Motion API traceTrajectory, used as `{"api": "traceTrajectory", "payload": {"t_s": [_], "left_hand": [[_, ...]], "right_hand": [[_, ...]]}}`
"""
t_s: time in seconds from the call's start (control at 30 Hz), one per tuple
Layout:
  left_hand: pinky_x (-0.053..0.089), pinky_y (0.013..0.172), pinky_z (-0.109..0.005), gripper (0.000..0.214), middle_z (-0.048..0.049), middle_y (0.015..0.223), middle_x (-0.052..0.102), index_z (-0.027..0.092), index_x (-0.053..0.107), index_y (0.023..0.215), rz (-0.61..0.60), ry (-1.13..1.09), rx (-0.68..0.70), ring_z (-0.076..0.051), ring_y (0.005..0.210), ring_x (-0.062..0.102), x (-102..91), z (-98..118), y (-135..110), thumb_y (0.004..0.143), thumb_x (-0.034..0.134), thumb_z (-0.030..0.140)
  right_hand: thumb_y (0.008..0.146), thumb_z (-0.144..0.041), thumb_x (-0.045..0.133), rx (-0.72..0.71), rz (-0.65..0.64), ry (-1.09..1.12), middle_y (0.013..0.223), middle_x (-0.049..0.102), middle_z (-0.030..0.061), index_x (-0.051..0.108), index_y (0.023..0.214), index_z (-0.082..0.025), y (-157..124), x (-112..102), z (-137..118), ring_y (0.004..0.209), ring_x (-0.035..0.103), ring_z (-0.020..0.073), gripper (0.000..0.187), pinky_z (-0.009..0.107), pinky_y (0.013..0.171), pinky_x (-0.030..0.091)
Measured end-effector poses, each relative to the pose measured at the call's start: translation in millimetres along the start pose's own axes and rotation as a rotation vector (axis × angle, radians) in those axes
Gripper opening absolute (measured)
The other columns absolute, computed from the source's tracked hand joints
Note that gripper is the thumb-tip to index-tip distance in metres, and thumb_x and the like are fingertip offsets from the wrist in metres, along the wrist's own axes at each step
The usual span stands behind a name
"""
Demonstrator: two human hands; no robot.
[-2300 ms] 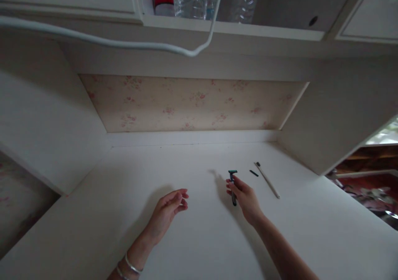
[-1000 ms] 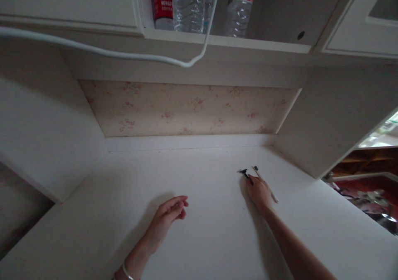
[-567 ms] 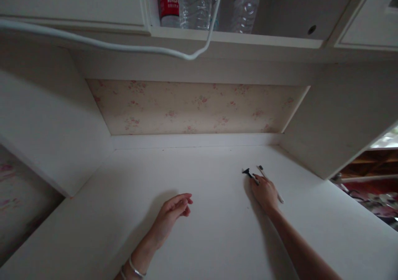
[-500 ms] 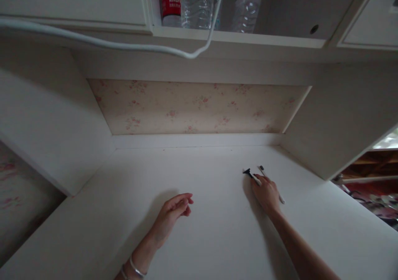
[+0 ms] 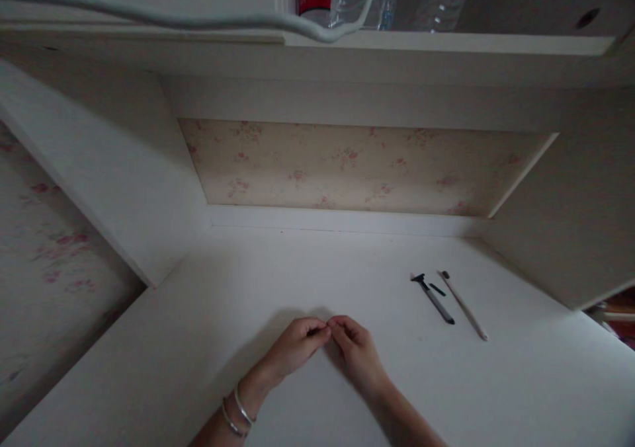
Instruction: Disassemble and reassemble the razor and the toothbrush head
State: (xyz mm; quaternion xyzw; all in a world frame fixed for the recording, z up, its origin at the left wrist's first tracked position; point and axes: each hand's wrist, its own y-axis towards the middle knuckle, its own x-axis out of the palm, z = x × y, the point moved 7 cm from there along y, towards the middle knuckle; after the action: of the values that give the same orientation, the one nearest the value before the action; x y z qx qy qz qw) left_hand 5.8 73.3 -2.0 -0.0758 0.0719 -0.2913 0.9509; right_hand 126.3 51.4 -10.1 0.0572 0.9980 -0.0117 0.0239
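My left hand (image 5: 297, 346), with two silver bangles (image 5: 238, 410) on its wrist, is closed in a pinch above the white desk (image 5: 238, 282). Its fingertips meet those of my right hand (image 5: 356, 351), which is also pinched. Whatever lies between the fingers, if anything, is too small to make out. To the right of both hands lies a razor (image 5: 437, 305) with a black head and a grey handle. Close beside it is a small dark strip (image 5: 437, 289). Farther right rests a pale toothbrush (image 5: 466, 308) with a dark bristle head. Neither hand touches these.
An overhead shelf (image 5: 446, 42) holds several clear bottles (image 5: 354, 0), one with a red label. A white cable (image 5: 223, 20) hangs across the front of it. Side panels (image 5: 114, 176) bound the desk, and floral wallpaper (image 5: 342, 169) covers the back.
My right hand has left the razor and toothbrush and come to my left hand, fingertips together. The small dark strip now shows beside the razor. The camera view has shifted.
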Motion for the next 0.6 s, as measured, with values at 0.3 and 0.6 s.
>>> {"api": "traceTrajectory", "payload": {"t_s": [0.3, 0.6], "left_hand": [[0.028, 0.05, -0.023, 0.041, 0.0047, 0.055, 0.042, 0.015, 0.061, 0.07, -0.014, 0.105, 0.02, -0.01, 0.052, 0.038, 6.6, -4.1, 1.2, 0.08, 0.051, 0.054], [0.032, 0.05, -0.022, 0.033, 0.0033, 0.058, 0.045, 0.015, 0.06, 0.07, -0.011, 0.155, 0.027, -0.01, 0.053, 0.042, 5.7, -7.8, 4.5, 0.081, 0.051, 0.044]], "right_hand": [[0.078, -0.053, 0.06, 0.114, -0.057, 0.146, 0.047, 0.039, -0.0071, 0.065, 0.079, -0.019, 1.7, -1.9, 19.0, 0.044, 0.03, 0.0089, 0.034, 0.023, 0.043, 0.019], [0.073, -0.043, 0.07, 0.231, -0.034, 0.449, 0.046, 0.044, -0.0078, 0.065, 0.082, -0.016, 7.6, -8.0, 21.0, 0.038, 0.031, 0.0054, 0.029, 0.021, 0.04, 0.018]]}}
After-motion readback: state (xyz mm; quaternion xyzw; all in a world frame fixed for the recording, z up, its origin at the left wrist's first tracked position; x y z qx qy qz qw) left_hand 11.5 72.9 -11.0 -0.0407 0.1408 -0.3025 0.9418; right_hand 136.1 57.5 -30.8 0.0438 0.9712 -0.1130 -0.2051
